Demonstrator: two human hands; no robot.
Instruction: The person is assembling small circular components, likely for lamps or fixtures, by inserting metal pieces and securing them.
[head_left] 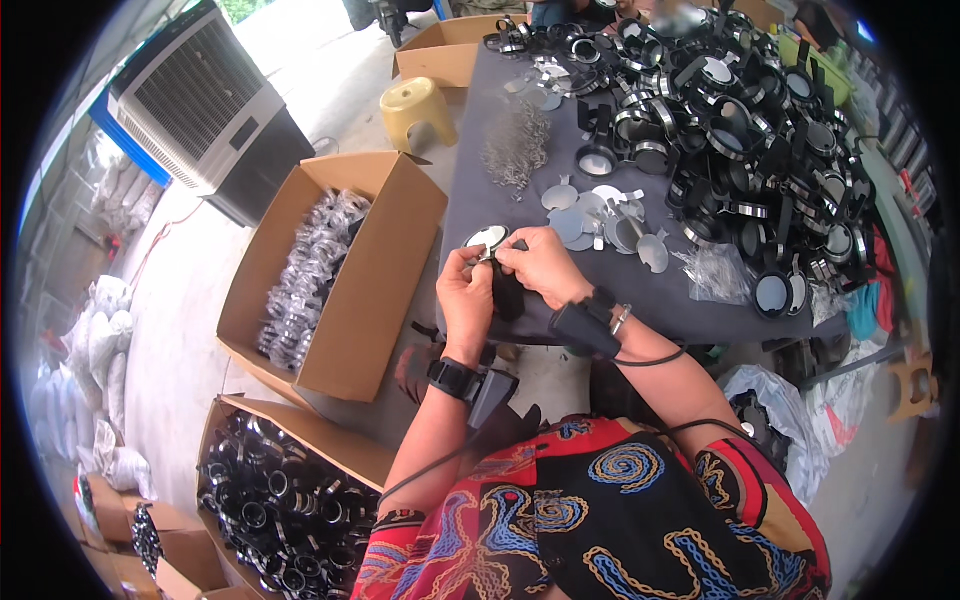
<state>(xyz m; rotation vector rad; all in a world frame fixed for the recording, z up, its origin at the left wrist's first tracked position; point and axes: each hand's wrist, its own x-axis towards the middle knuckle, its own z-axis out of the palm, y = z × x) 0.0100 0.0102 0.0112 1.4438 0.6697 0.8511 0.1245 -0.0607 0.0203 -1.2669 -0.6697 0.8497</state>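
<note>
At the table's near left edge, my left hand (466, 297) and my right hand (546, 265) meet over a black round-headed part (508, 292) with a shiny disc (487, 238) at its far end. Both hands are closed, thumbs and fingertips pinching at the small metal tab below the disc. Exactly what lies between the right fingertips is hidden. Just beyond my right hand lie loose silver discs with tabs (575, 222). Farther off sits a tangle of thin metal pieces (518, 145), partly blurred.
A large heap of black parts with metal rings (735, 130) covers the table's right side, with a clear plastic bag (718, 273) before it. Left stand cardboard boxes of wrapped pieces (400, 240) and black rings (290, 505), a yellow stool (415, 108) and an air cooler (205, 100).
</note>
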